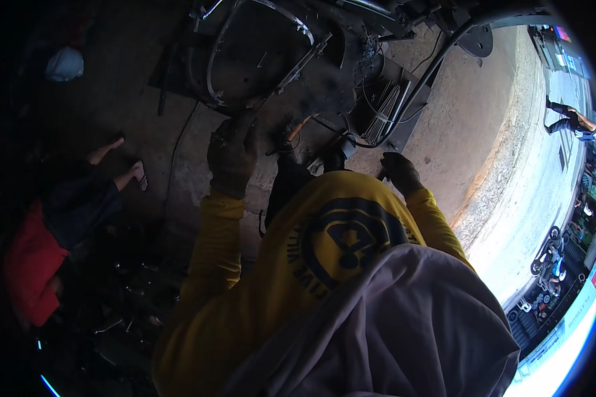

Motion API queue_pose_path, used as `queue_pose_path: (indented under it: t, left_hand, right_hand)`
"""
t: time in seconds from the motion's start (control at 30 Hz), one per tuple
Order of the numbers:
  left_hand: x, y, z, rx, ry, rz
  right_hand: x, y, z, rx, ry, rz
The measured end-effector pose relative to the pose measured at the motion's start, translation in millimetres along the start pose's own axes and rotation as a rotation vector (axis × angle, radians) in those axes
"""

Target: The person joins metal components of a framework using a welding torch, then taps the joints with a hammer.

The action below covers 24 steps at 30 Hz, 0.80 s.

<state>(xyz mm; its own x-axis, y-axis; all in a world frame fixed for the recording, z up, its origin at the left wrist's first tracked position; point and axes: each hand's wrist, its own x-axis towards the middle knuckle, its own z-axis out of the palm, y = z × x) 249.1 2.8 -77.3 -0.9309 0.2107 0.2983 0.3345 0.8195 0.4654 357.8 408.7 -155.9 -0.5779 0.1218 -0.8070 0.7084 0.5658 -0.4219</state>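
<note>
In a dark glove, my left hand (233, 153) reaches up to the near edge of a curved metal frame (213, 56). Its fingers close at that edge, though shadow hides much of the grip. My right hand (402, 173), also dark-gloved, is lower and to the right, away from the frame. Its fingers are curled in, and a short dark piece shows below them; I cannot make out what it is. Between my hands, an orange-brown piece (302, 127) lies by my feet. A bundle of thin rods (384, 111) rests on a dark plate beyond my right hand.
A thick dark cable (422, 78) curves down from the upper right. A person in red (36, 264) sits at the left, feet toward the frame. A white rounded object (65, 64) is at the far left. A bright road (533, 192) with a walking person (573, 122) runs along the right.
</note>
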Motion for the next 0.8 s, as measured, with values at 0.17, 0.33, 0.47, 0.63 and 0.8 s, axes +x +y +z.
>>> queue_pose_path:
  t: [0.17,0.33,0.47,0.63,0.8]
  left_hand:
    - [6.1,4.9,-4.4,-0.015,-0.013,0.01]
    - [2.3,-0.3,-1.2,-0.012,-0.012,0.004]
    - [2.4,0.7,-1.7,-0.024,-0.029,-0.013]
    - [2.2,1.1,0.9,-0.041,0.028,0.025]
    - [0.7,0.6,-0.3,0.008,-0.022,0.01]
  right_hand:
    - [22.3,50.1,6.2,-0.143,0.03,-0.246]
    - [18.2,39.9,5.1,-0.303,0.045,-0.342]
    - [11.9,30.0,3.2,-0.491,0.112,-0.452]
    - [19.5,42.9,4.3,-0.07,0.031,-0.173]
    - [22.8,41.6,6.7,-0.161,0.034,-0.216]
